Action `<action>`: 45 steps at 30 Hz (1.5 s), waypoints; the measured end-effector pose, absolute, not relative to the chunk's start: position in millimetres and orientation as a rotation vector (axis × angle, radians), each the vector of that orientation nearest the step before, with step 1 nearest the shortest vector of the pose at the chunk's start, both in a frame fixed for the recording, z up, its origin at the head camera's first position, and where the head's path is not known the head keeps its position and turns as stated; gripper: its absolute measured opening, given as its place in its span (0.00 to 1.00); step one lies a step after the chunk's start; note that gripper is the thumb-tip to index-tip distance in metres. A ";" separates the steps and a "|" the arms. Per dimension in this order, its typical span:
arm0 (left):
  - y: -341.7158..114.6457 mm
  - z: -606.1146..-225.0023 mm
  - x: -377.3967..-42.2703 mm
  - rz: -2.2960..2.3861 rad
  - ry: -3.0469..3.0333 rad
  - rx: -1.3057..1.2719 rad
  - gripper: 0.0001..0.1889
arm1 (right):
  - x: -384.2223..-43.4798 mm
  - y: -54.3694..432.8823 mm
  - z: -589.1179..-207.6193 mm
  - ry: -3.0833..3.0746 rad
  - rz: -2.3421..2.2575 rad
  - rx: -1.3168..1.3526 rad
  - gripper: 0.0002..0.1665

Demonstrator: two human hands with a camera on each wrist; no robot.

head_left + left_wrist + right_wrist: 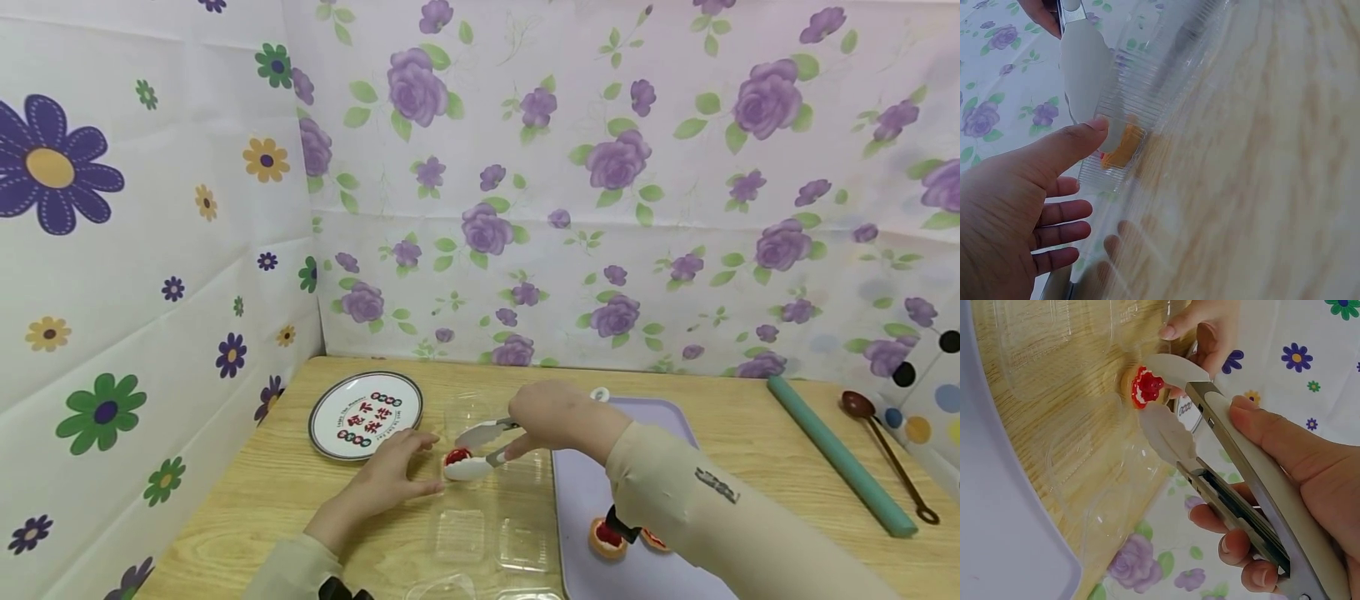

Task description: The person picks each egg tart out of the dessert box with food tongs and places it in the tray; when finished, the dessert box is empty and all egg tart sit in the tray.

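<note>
My right hand (558, 421) grips metal tongs (1238, 440) with pale, scalloped heads. In the right wrist view the heads stand on either side of a small tart (1147, 387) with a red and white top. The tart sits low inside one compartment of a clear plastic container (1166, 69), as the left wrist view shows. At that compartment's rim is the thumb of my left hand (382, 475); its other fingers are spread and hold nothing.
A white plate (363, 417) with red lettering lies behind my left hand. Beneath my right forearm is a lilac tray (585, 492) with two tarts, one of them a red-topped tart (607, 537). A green rolling pin (840, 454) and a brown ladle (885, 450) lie far right.
</note>
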State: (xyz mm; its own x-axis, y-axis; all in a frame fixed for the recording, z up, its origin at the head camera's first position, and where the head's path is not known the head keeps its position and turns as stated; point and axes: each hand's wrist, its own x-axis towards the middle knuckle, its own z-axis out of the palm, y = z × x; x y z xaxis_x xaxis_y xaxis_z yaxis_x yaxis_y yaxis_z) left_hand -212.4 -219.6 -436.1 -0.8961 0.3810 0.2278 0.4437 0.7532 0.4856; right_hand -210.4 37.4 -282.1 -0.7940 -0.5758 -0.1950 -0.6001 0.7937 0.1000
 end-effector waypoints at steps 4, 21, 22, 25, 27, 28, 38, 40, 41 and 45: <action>-219.5 -435.4 -212.0 -0.835 -2.837 -0.672 0.36 | -211.4 38.0 -282.3 2.828 0.228 -0.926 0.25; -218.4 -438.1 -213.5 -0.845 -2.843 -0.676 0.37 | -208.5 37.2 -285.6 2.855 0.330 -0.987 0.25; -218.4 -438.3 -213.6 -0.841 -2.843 -0.679 0.37 | -208.3 37.1 -285.3 2.855 0.332 -0.994 0.25; -218.4 -438.4 -213.7 -0.833 -2.842 -0.685 0.37 | -207.4 36.8 -284.3 2.858 0.326 -1.008 0.24; -218.2 -438.0 -213.4 -0.829 -2.844 -0.683 0.37 | -207.1 36.5 -283.3 2.857 0.318 -1.009 0.24; -218.1 -437.6 -213.1 -0.828 -2.844 -0.682 0.37 | -206.8 36.4 -282.8 2.856 0.314 -1.007 0.24; -217.9 -434.3 -211.0 -0.846 -2.856 -0.652 0.37 | -205.0 37.0 -277.4 2.845 0.315 -1.006 0.23; -218.2 -434.5 -211.1 -0.846 -2.859 -0.648 0.37 | -204.4 38.3 -274.9 2.841 0.321 -1.009 0.23; -218.4 -434.6 -211.1 -0.845 -2.859 -0.648 0.38 | -204.2 39.2 -273.5 2.843 0.324 -1.008 0.23; -219.5 -434.9 -211.1 -0.842 -2.854 -0.653 0.38 | -203.5 44.7 -267.9 2.852 0.338 -1.017 0.24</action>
State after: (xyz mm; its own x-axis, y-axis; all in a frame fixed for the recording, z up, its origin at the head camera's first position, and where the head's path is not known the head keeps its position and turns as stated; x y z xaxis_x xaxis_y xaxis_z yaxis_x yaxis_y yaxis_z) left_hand -211.1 -219.5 -434.9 -0.9037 0.3745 0.2075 0.4271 0.7557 0.4964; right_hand -203.5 44.7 -267.9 -0.7730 -0.6131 -0.1627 -0.6342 0.7530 0.1756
